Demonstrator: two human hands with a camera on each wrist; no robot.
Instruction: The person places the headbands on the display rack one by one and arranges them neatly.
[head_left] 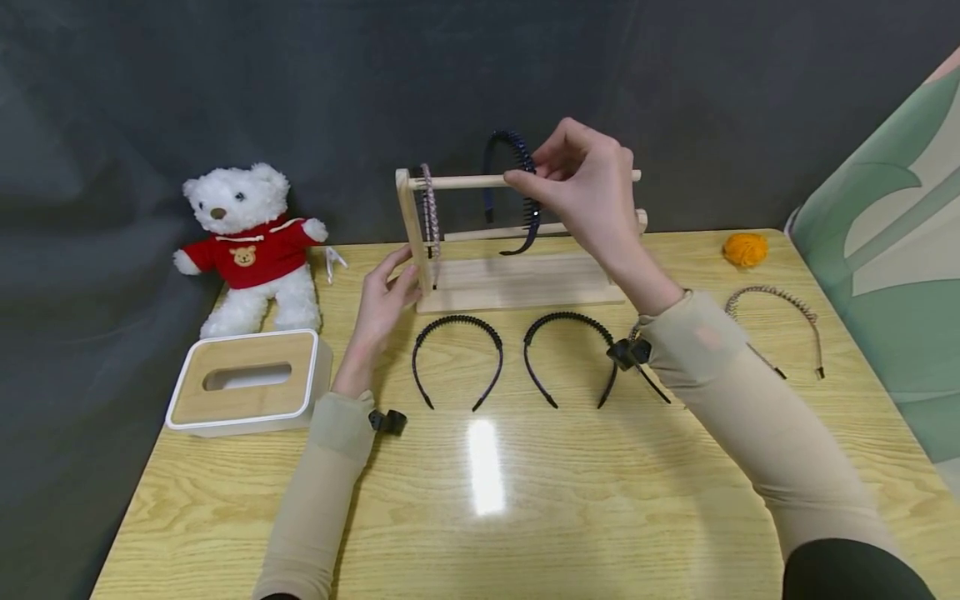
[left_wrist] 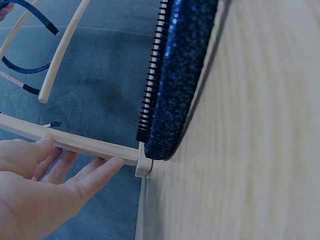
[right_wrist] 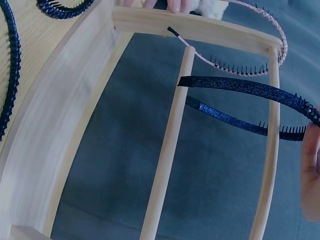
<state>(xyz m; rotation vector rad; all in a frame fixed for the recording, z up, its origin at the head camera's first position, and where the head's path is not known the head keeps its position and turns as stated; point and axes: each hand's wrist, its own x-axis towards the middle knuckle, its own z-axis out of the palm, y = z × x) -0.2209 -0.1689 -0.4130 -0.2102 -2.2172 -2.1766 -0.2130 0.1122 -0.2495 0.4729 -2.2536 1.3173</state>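
My right hand pinches a dark blue glittery headband with small teeth near its top. That headband straddles the upper rod of the wooden rack, one leg in front and the other behind. A pink braided headband hangs at the left end of the same rod. With its fingers fairly straight, my left hand touches the rack's left upright from the outside. Two dark headbands, one on the left and one in the middle, lie on the table before the rack.
Behind my right wrist, another headband is partly hidden. Farther right lie a beaded headband and an orange yarn ball. A white teddy bear in red sits left, behind a tissue box. A small white item lies beside the bear.
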